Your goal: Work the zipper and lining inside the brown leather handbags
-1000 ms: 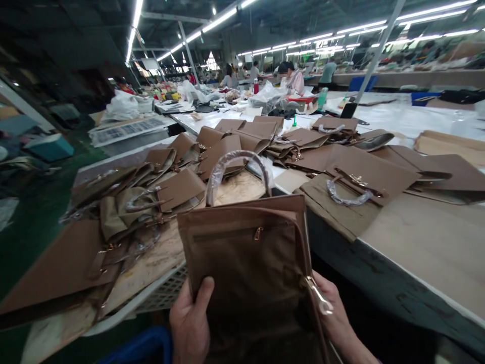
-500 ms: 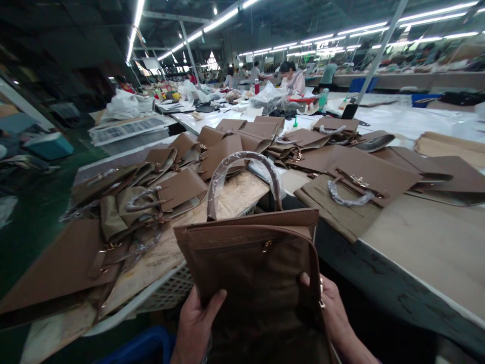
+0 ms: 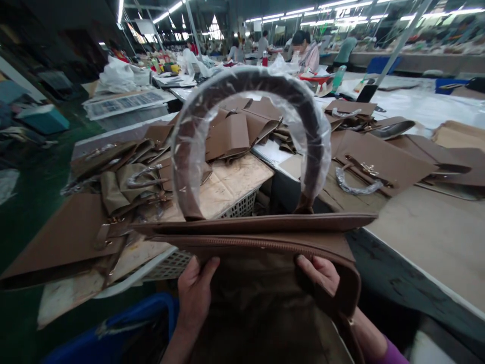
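In front of me is a brown handbag [image 3: 261, 313], its dark lining facing me and a zipper [image 3: 242, 242] running below its top edge. An arched handle [image 3: 185, 167] wrapped in clear plastic stands up from the bag's far side. My left hand [image 3: 195, 293] grips the bag's left side, thumb on the lining and the other fingers mostly behind it. On the right side my right hand [image 3: 320, 275] is closed on the bag, its thumb and bent fingers near the zipper edge. Part of that hand and wrist is behind a loose brown flap [image 3: 348, 293].
Brown bag pieces [image 3: 60, 237] lie on a worn board [image 3: 242, 177] over a white plastic basket [image 3: 170, 265] at left. More bags [image 3: 386, 156] cover the table [image 3: 428, 242] at right. A blue bin [image 3: 151, 308] stands low at left. Co-workers [image 3: 308, 53] sit farther back.
The bag has come closer and tilted, so its handle and top edge look larger. Both hands have moved up toward the zipper edge, still gripping the bag.
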Demonstrator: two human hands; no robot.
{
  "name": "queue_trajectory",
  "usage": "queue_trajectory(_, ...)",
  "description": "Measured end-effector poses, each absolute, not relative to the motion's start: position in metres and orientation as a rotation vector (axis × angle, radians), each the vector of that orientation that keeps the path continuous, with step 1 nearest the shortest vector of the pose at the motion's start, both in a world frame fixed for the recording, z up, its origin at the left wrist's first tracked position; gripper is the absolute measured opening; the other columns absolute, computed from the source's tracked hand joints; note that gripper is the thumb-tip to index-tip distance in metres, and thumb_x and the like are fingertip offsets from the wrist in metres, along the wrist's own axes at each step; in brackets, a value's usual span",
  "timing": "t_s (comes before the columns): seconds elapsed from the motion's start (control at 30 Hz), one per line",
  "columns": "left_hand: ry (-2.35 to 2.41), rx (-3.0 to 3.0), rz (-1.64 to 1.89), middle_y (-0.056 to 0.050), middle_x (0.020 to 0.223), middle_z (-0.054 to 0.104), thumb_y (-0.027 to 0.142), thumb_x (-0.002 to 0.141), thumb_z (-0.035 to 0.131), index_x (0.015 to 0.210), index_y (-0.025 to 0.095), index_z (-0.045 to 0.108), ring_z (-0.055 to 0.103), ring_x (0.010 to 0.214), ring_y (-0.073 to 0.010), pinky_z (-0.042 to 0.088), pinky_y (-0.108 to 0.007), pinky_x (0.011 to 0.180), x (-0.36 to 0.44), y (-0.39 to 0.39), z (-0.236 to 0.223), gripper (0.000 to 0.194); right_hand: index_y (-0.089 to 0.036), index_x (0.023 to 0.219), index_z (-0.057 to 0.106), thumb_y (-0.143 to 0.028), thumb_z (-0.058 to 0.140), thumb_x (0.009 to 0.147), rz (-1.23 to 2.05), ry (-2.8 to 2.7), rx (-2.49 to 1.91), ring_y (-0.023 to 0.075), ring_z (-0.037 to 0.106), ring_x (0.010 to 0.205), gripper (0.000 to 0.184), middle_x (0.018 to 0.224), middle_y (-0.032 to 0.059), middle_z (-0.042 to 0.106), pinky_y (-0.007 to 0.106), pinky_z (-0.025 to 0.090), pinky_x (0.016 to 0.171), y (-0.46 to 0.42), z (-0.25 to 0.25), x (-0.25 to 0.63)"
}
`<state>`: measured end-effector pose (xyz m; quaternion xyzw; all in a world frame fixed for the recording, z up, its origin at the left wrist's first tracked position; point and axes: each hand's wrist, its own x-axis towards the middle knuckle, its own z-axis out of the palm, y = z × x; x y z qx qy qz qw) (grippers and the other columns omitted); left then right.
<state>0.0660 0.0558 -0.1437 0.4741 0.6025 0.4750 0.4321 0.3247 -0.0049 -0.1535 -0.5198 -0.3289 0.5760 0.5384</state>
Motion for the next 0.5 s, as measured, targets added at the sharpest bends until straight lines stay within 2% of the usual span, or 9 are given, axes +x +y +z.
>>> queue_trajectory(0.13,1.404,1.145,1.112,-0.005,0.120,0.068,0.043,0.083,0.064,0.121,0.017,0.060,0.056,0.120,-0.0276,0.040,-0.036,0.105,0.068,0.058,-0.140,0.046,-0.017,0.107,0.068,-0.050,0.068,0.082,1.418,-0.740,-1.242,0.0235,0.065,0.080,0.041,0.091,0.0083,0.071,0.032,0.053,0.071,-0.007,-0.156,0.321)
queue_trajectory(0.23,1.318,1.087,0.982,-0.007,0.126,0.066,0.041,0.080,0.069,0.126,0.019,0.054,0.057,0.120,-0.0269,0.043,-0.037,0.104,0.066,0.051,-0.137,0.053,-0.018,0.107,0.068,-0.050,0.071,0.079,1.388,-0.679,-1.232,0.0251,0.066,0.083,0.043,0.093,0.0091,0.071,0.034,0.053,0.073,-0.007,-0.161,0.320)
queue_trajectory(0.3,1.267,1.035,0.847,-0.010,0.117,0.070,0.040,0.077,0.073,0.121,0.017,0.059,0.064,0.109,-0.0296,0.051,-0.040,0.094,0.064,0.042,-0.136,0.052,-0.018,0.104,0.069,-0.053,0.074,0.074,1.329,-0.639,-1.268,0.0263,0.066,0.082,0.047,0.088,0.0086,0.072,0.035,0.053,0.073,-0.006,-0.164,0.322)
queue_trajectory(0.4,1.205,0.883,0.708,-0.014,0.099,0.075,0.049,0.075,0.072,0.111,0.014,0.066,0.072,0.087,-0.0332,0.057,-0.044,0.076,0.060,0.030,-0.137,0.051,-0.018,0.096,0.071,-0.057,0.075,0.070,1.329,-0.633,-1.297,0.0285,0.066,0.079,0.047,0.076,0.0076,0.071,0.037,0.053,0.071,-0.003,-0.163,0.324)
queue_trajectory(0.5,1.192,0.740,0.699,-0.012,0.102,0.075,0.052,0.073,0.074,0.111,0.015,0.068,0.071,0.091,-0.0336,0.056,-0.044,0.079,0.057,0.027,-0.143,0.053,-0.019,0.092,0.072,-0.060,0.070,0.074,1.406,-0.695,-1.238,0.0286,0.065,0.079,0.044,0.077,0.0073,0.071,0.037,0.053,0.070,0.002,-0.156,0.322)
